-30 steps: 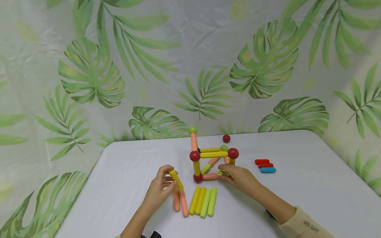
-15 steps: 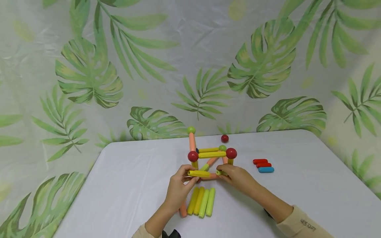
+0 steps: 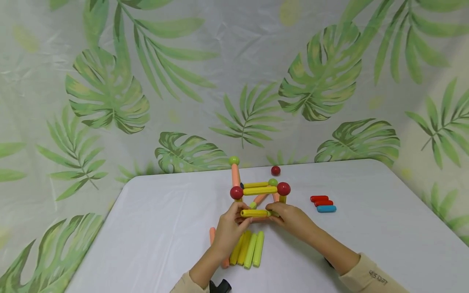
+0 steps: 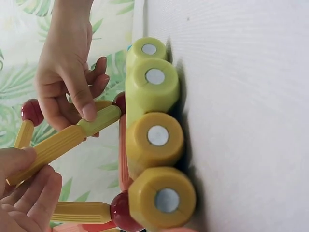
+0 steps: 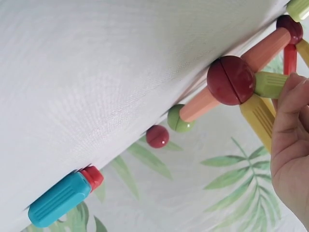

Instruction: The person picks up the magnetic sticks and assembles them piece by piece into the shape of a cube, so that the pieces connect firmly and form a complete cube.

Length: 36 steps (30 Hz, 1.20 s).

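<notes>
In the head view my left hand (image 3: 229,230) pinches a yellow magnetic stick (image 3: 255,213) held level above the table. My right hand (image 3: 294,217) holds a light green stick (image 4: 102,121) between thumb and fingers. The left wrist view shows the two sticks meeting end to end in one line. Behind the hands stands a frame of sticks and balls, with a red ball (image 3: 283,189), a yellow bar (image 3: 260,190) and a pink upright stick (image 3: 235,175). The green stick's other end adjoins a lower red ball (image 5: 231,80). My hands hide part of the frame's base.
Yellow sticks (image 3: 244,253) and light green sticks (image 3: 258,249) lie in a row before the frame. Pink sticks (image 3: 212,235) are partly behind my left arm. Red sticks (image 3: 323,203) and a blue stick (image 3: 326,208) lie right; a loose red ball (image 3: 275,170) sits behind.
My left hand has moved right with the yellow stick, turning it level and bringing its end to the green stick. My right hand has stayed nearly in place.
</notes>
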Tool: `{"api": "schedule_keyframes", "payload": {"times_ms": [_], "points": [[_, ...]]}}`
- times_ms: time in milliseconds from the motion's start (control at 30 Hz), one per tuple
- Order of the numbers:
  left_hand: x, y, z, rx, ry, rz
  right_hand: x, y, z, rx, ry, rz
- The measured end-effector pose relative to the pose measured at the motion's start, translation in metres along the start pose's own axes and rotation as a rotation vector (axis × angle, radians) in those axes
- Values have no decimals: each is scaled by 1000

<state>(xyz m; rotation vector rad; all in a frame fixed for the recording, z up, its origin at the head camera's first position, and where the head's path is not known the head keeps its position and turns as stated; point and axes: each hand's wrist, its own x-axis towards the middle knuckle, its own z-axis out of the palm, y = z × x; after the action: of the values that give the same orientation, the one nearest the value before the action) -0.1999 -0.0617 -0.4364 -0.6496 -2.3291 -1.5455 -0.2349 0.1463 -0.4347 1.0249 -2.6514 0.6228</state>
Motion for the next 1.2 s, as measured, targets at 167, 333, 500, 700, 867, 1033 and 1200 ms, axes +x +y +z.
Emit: {"api": "schedule_keyframes", "payload": {"times_ms": [167,333,500,700,867,1033,1200], "points": [[0,-1,1,9,-13,8,1,0,1,49,10,-17],[0,1,-4,93,-17,54,3,-1,2,62,27,-38],[4,4,-16,365,121,243,3,-1,2,75,19,-9],[17,6,-29,500,167,322,5,-1,2,85,27,24],[26,2,-31,436,62,261,6,-4,4,50,67,45],[31,1,-29,378,59,279,7,-6,6,30,95,110],[33,2,-27,394,87,295,9,-7,8,29,113,150]]}}
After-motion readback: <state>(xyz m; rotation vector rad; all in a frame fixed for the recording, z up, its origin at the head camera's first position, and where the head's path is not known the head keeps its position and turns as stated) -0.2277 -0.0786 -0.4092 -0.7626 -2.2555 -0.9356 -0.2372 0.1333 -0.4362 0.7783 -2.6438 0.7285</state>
